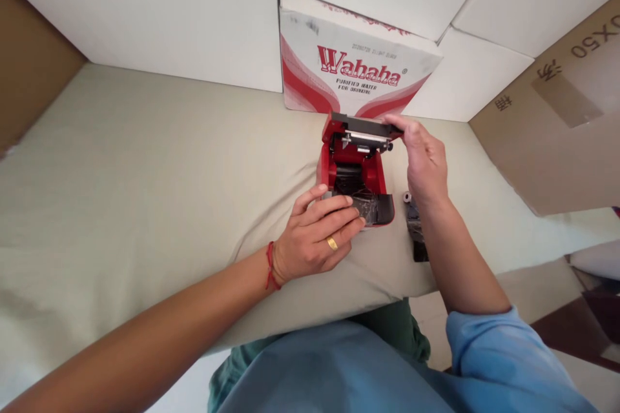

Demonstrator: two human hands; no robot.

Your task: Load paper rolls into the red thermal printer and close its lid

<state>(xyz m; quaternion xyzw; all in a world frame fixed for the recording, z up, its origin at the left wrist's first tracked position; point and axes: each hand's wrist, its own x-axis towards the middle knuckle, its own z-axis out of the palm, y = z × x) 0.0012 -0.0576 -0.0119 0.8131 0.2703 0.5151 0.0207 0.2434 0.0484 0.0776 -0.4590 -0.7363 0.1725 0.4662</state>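
Note:
A small red and black label printer (325, 164) sits on the cloth-covered surface, its lid (361, 124) raised. A black roll (349, 171) lies inside, and shiny dark film (367, 208) stretches across the front of the opening. My left hand (322, 229) reaches over the printer's front edge, with its fingers on the front and the film; its thumb is hidden. On the lid's right corner, my right hand (426, 158) is closed and holds it up. Partly behind my right forearm lies a dark, film-wrapped item (415, 232) with a small white-ended roll (407, 196).
Behind the printer, a white and red Wahaha water carton (358, 71) leans against white boxes (194, 13). Brown cardboard boxes stand at the right (557, 116) and far left (29, 64). Pale green cloth (169, 193) covers the surface, whose front edge is close to my body.

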